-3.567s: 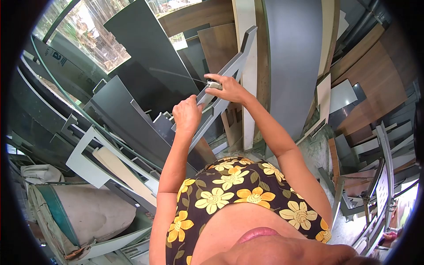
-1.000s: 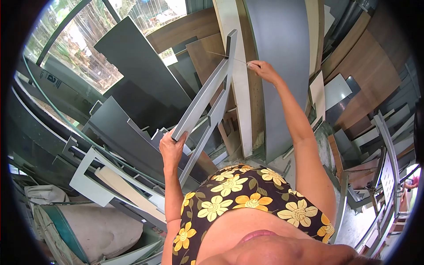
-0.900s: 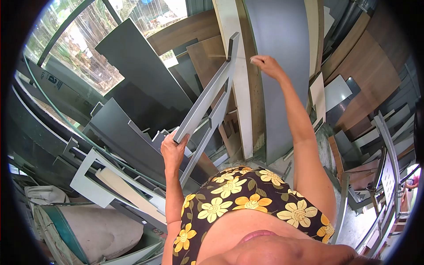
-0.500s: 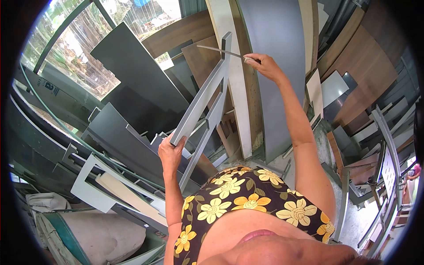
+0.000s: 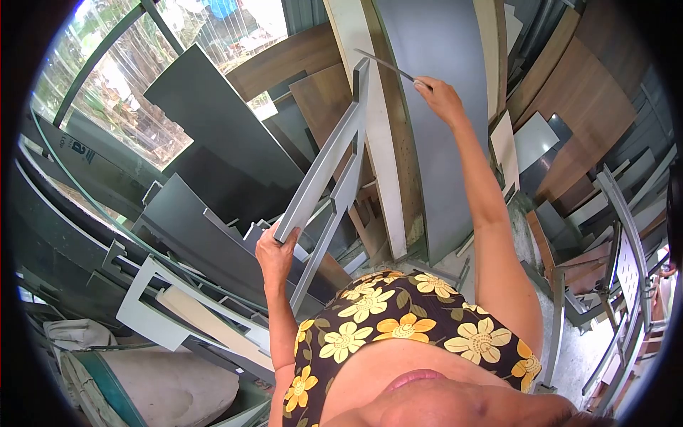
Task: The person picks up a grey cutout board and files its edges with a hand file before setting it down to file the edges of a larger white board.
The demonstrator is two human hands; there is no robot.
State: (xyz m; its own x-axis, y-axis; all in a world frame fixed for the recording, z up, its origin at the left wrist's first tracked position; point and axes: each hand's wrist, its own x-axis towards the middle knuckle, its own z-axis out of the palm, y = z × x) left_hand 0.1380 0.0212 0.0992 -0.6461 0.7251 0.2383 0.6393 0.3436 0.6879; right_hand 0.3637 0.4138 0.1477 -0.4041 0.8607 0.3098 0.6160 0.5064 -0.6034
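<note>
My left hand [image 5: 275, 255] is closed around the lower end of a narrow grey board [image 5: 320, 165] with stepped cut-outs along its side. The board slants up and away from me, its far end near a tall pale plank. In my right hand [image 5: 441, 99], fingers wrapped around the grip, is a thin, dark, flat file [image 5: 388, 65]. Its tip points left, just above the board's upper end, and a small gap seems to lie between them. Most of the file's grip is hidden by my fingers.
A dark notched panel [image 5: 220, 135] leans ahead on the left. A tall grey-blue sheet [image 5: 445, 142] stands behind my right hand. Brown wood-grain panels [image 5: 594, 117] lean at right, near a metal frame [image 5: 626, 235]. A rolled beige sheet [image 5: 160, 384] lies lower left.
My right hand has moved slightly right with the file, whose tip has shifted right and up, off the board's end. The board and left hand have barely moved.
</note>
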